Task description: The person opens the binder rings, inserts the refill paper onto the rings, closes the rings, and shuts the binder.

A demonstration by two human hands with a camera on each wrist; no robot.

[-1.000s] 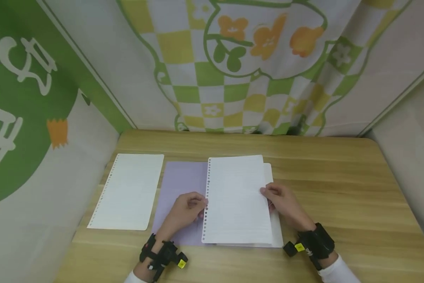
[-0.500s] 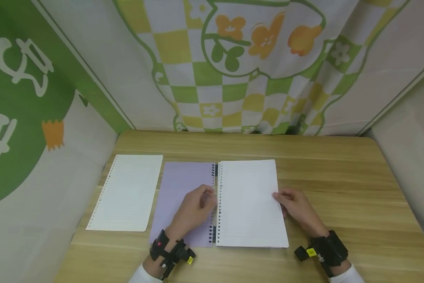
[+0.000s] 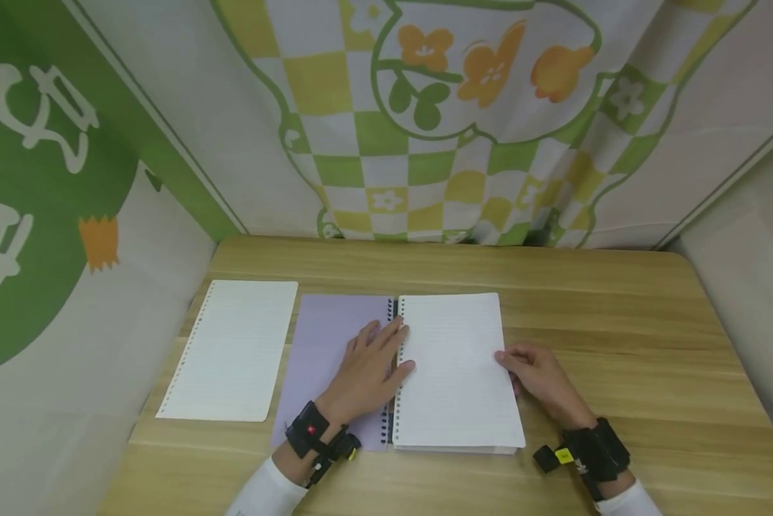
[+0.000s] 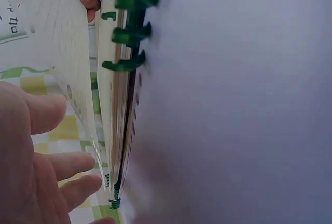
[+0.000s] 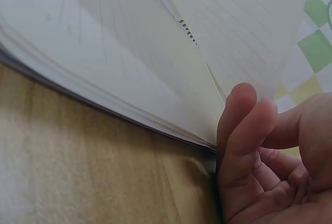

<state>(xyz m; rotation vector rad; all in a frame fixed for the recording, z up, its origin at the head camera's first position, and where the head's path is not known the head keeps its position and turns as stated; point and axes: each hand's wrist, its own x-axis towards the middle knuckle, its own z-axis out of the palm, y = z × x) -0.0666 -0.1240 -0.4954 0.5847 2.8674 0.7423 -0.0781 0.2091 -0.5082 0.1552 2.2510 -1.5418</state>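
At six o'clock I'm apparently aligning a white punched paper sheet [image 3: 453,365] to an open purple notebook [image 3: 334,322]'s dark plastic rings [image 3: 390,309], left hand [image 3: 368,373] spread, right hand [image 3: 541,376] pinching the sheet's three-o'clock edge, pressing likely needed next.

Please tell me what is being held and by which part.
The right hand pinches a hole-punched lined sheet by its right edge; the left hand grips nothing.

My left hand [image 3: 368,376] and right hand [image 3: 536,373] are bare. I wear 2 white sleeves [image 3: 271,489]. The left black strap [image 3: 302,438] bears 1 small red mark [image 3: 311,429] and a black module [image 3: 342,444] with a yellow patch [image 3: 354,453]. The right black band [image 3: 597,450] is wide; its dark, rounded block [image 3: 545,459] carries 1 yellow label [image 3: 563,456], its print too small to read.
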